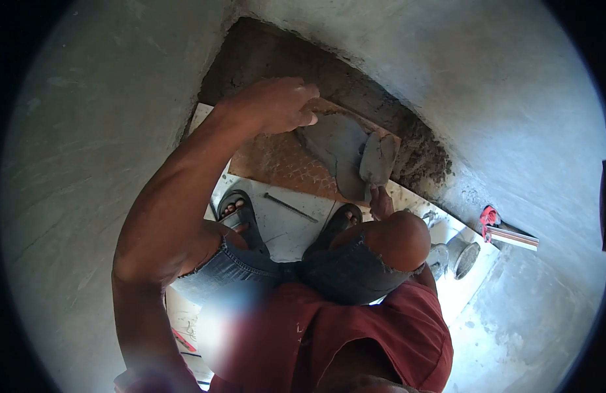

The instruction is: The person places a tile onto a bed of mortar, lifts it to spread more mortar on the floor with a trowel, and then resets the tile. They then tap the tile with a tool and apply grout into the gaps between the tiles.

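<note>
A brown-backed tile (270, 160) lies in front of my feet, with wet grey mortar (336, 141) spread over its right half. My left hand (280, 105) is at the tile's far edge, its fingers and thumb closed around that edge. On the right, my right hand (381, 203) grips a trowel, partly hidden by my knee. The trowel's mortar-coated blade (378, 159) rests against the mortar near the tile's right end. Beyond the tile is a strip of dark, rough mortar bed (270, 56) along the wall.
A thin metal rod (290, 207) lies on the white floor tiles (283, 229) between my sandals. At right stand a mortar-stained container (463, 259), a red cloth-like item (490, 216) and narrow strips (512, 238). Grey plastered walls (106, 164) close in on both sides.
</note>
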{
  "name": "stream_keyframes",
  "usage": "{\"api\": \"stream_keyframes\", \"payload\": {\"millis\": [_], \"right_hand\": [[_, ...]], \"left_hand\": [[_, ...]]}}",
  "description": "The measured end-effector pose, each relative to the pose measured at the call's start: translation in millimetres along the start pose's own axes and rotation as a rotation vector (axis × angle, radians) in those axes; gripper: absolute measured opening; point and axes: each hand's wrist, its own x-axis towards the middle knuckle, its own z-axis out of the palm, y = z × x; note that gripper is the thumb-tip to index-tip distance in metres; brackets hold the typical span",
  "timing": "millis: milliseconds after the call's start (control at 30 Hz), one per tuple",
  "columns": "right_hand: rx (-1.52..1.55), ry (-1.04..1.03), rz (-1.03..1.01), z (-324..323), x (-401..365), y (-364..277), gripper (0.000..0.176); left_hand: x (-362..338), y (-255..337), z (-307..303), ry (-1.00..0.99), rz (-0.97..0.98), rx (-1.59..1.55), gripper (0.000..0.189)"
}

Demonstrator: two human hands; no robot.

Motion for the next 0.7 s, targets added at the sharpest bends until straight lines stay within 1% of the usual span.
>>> {"api": "stream_keyframes", "payload": {"millis": [33,100,133,200,233,267,300,333,400,433,500,533,600,633,700], "right_hand": [[0.002,-0.003,-0.002,-0.4,-4.8,-7.0,0.036],[0.199,-0.06,-0.033,-1.2,-6.4,-17.6,0.039],[0.197,-0.062,-0.034,-6.7,-7.7,-24.9,0.039],[0.24,-0.218,-0.024,-19.6,-2.1,-38.5,0.036],[0.242,-0.214,-0.022,-21.2,5.9,-40.3,0.036],[0.186,-0.287,-0.117,-22.9,16.6,-43.3,0.037],[0.128,-0.361,-0.213,-24.8,25.7,-47.0,0.038],[0.127,-0.355,-0.209,-24.6,29.9,-57.1,0.038],[-0.265,-0.413,-0.354,-21.4,30.6,-79.4,0.038],[-0.262,-0.408,-0.349,-13.8,40.8,-65.5,0.038],[-0.83,0.262,-1.18,9.6,71.0,-22.3,0.031],[-0.826,0.268,-1.168,1.8,55.3,-38.0,0.031],[-0.702,0.045,-0.695,-19.3,19.3,-60.3,0.034],[-0.693,0.052,-0.677,-23.6,16.4,-56.4,0.034],[-0.644,0.039,-0.437,-40.9,11.9,-38.9,0.036]], "left_hand": [[-1.6,1.8,-0.6,-0.001,-0.003,0.003,0.049],[-7.6,8.8,-0.8,0.044,0.039,0.075,0.044],[-11.5,19.2,-3.4,0.045,0.037,0.075,0.044],[-19.0,46.9,-6.2,-0.231,0.039,0.071,0.036],[-23.5,63.0,-2.7,-0.259,0.154,0.116,0.032],[-31.3,78.1,3.0,-0.285,0.27,0.16,0.029],[-43.5,88.1,21.5,-0.171,0.35,0.197,0.027],[-54.8,97.5,40.1,-0.055,0.429,0.232,0.025],[-71.8,119.0,39.1,-0.148,0.502,0.284,0.02],[-78.4,123.9,42.9,-0.149,0.509,0.285,0.02],[-86.1,129.5,48.1,-0.28,0.535,0.355,0.015],[-87.4,129.2,47.9,-0.286,0.547,0.359,0.015],[-89.9,126.2,46.1,-0.386,0.573,0.371,0.013],[-89.3,124.5,45.5,-0.396,0.59,0.375,0.013],[-87.6,122.5,44.5,-0.352,0.606,0.361,0.011]]}}
